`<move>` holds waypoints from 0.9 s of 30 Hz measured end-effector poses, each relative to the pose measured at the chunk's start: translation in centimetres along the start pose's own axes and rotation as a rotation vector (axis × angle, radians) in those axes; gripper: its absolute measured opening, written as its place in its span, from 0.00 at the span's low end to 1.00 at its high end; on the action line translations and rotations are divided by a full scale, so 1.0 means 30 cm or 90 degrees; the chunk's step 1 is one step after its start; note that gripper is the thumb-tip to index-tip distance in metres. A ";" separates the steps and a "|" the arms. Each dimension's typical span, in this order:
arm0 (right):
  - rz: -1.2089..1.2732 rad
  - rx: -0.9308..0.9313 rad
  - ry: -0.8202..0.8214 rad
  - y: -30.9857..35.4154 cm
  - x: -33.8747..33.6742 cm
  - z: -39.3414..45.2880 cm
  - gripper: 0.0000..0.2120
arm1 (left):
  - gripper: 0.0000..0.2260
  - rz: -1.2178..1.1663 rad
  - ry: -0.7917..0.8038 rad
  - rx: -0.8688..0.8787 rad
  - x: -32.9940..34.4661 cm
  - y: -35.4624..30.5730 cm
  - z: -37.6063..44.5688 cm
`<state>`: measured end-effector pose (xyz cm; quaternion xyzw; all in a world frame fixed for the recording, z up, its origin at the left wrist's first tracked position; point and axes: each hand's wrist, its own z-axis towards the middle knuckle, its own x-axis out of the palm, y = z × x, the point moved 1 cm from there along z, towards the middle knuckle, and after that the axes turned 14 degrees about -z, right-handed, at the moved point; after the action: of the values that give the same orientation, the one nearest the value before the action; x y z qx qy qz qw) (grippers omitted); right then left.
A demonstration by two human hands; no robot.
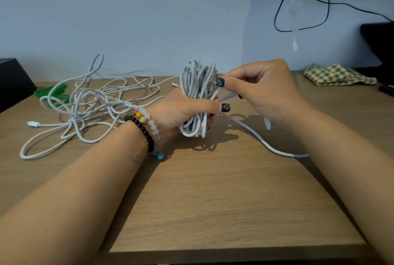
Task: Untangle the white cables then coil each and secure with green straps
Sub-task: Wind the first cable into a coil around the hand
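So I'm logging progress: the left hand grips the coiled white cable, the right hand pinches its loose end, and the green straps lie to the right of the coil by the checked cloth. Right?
Not quite. The head view shows the green straps on the left, behind the tangled cables, not by the checked cloth. The rest holds: left hand grips the coiled white cable, right hand pinches its loose end.

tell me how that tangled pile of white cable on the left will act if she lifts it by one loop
The tangled cable pile would probably come up as one clump, since its loops cross through each other. It looks floppy: strands sag flat on the table. Likely light, so it may drag the green straps beside it.
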<state>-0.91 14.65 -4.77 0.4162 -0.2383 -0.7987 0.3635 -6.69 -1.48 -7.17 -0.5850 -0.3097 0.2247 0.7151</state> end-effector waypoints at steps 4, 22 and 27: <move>0.000 0.013 -0.006 -0.006 0.000 0.003 0.06 | 0.07 0.103 -0.083 0.076 -0.003 0.001 0.010; -0.068 0.092 -0.017 -0.047 -0.003 0.028 0.05 | 0.31 -0.150 -0.502 0.152 -0.111 -0.014 0.038; -0.068 0.082 -0.081 -0.061 -0.011 0.027 0.07 | 0.20 -0.032 -0.430 0.158 -0.089 -0.008 0.032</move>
<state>-2.16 16.10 -5.43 0.3995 -0.2893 -0.8247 0.2767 -9.27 -2.70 -7.29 -0.3786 -0.5131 0.4239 0.6432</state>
